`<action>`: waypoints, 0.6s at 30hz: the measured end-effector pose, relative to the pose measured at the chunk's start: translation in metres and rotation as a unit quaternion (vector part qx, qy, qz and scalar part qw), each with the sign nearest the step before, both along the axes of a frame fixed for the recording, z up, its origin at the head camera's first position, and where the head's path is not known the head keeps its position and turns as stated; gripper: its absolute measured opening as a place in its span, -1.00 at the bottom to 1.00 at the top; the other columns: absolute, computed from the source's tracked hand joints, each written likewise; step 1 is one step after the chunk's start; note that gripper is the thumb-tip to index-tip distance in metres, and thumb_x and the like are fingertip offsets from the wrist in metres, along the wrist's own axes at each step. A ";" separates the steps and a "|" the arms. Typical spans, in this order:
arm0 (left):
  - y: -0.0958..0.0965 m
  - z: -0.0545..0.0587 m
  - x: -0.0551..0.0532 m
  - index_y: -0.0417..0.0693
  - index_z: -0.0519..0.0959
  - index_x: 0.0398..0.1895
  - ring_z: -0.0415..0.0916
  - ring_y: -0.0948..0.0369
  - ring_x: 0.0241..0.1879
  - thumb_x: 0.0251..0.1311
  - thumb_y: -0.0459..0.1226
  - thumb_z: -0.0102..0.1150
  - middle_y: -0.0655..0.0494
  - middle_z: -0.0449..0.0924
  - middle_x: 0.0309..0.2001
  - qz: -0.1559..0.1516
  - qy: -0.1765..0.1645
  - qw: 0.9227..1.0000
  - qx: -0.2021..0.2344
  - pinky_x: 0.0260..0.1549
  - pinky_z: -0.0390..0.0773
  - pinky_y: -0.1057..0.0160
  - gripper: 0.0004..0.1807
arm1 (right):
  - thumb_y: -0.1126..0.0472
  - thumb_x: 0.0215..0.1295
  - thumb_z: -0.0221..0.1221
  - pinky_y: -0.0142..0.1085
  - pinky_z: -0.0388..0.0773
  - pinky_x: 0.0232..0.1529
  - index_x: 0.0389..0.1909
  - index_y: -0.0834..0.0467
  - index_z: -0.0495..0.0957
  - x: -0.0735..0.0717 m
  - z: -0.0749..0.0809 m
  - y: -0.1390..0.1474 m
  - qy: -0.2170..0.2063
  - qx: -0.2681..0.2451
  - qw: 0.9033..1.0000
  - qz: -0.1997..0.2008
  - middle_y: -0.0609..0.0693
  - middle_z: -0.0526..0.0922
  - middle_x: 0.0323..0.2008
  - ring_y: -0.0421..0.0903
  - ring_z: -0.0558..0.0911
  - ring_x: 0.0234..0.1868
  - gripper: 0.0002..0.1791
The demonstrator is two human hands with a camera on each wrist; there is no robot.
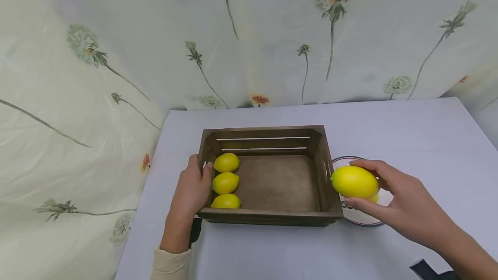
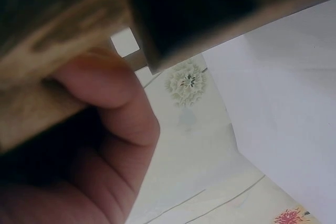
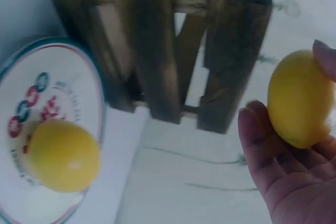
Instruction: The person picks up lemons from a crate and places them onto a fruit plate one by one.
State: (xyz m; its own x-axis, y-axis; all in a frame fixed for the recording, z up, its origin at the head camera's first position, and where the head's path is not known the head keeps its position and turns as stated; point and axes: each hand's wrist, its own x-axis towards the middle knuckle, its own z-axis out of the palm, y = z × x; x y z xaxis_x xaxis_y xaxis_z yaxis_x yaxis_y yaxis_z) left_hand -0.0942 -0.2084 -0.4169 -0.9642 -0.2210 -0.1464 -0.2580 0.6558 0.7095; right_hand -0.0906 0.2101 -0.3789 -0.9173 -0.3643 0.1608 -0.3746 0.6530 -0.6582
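Observation:
A dark wooden crate (image 1: pixel 280 185) stands on the table, with three lemons in a column along its left wall; the middle lemon (image 1: pixel 225 183) is one of them. My left hand (image 1: pixel 192 187) grips the crate's left side, its fingers curled through the slatted wall in the left wrist view. Just right of the crate, my right hand (image 1: pixel 404 202) holds a lemon (image 1: pixel 354 182) between thumb and fingers, raised above a white plate (image 3: pixel 79 87) with a dark rim. Another lemon (image 3: pixel 63 156) lies on that plate, mostly hidden behind the held one in the head view.
A white-covered table (image 1: pixel 272 249) carries the crate and plate. Behind it and to the left hangs a pale curtain (image 1: pixel 268 33) printed with dandelions. The crate's right wall (image 3: pixel 163 51) rises close beside the plate.

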 end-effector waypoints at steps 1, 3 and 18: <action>0.000 0.000 0.000 -0.29 0.27 0.42 0.67 -0.07 -0.16 0.62 -0.14 -0.06 -0.30 0.63 0.16 0.000 0.000 1.000 0.000 -0.19 0.71 -0.07 -0.49 | 0.04 0.04 0.62 -0.57 0.55 -0.15 0.36 -0.01 0.49 0.001 -0.004 0.003 -0.009 0.008 1.000 -0.008 -0.04 0.66 0.13 -0.04 0.73 -0.02 -0.17; 0.000 0.001 0.000 -0.29 0.27 0.42 0.67 -0.07 -0.16 0.62 -0.14 -0.06 -0.30 0.63 0.16 0.001 0.002 1.000 0.000 -0.19 0.71 -0.08 -0.49 | 0.01 0.07 0.60 -0.45 0.60 -0.22 0.38 -0.01 0.48 0.001 -0.013 0.008 -0.023 0.016 0.999 -0.022 0.01 0.67 0.12 0.13 0.75 -0.03 -0.17; -0.001 -0.002 0.000 -0.27 0.26 0.43 0.68 -0.07 -0.14 0.61 -0.11 -0.05 -0.28 0.64 0.15 0.000 0.001 1.000 0.002 -0.15 0.72 -0.10 -0.47 | -0.03 0.14 0.56 -0.26 0.61 -0.35 0.31 0.16 0.47 -0.001 -0.078 0.032 -0.031 0.050 0.997 -0.052 0.15 0.64 0.07 0.18 0.66 -0.11 -0.22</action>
State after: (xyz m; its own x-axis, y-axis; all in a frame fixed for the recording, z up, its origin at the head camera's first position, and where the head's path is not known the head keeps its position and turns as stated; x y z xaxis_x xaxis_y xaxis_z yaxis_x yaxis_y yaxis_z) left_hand -0.0941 -0.2089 -0.4185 -0.9643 -0.2209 -0.1459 -0.2574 0.6535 0.7118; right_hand -0.0915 0.2418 -0.4564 -0.9582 -0.2775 0.0700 -0.2615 0.7497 -0.6079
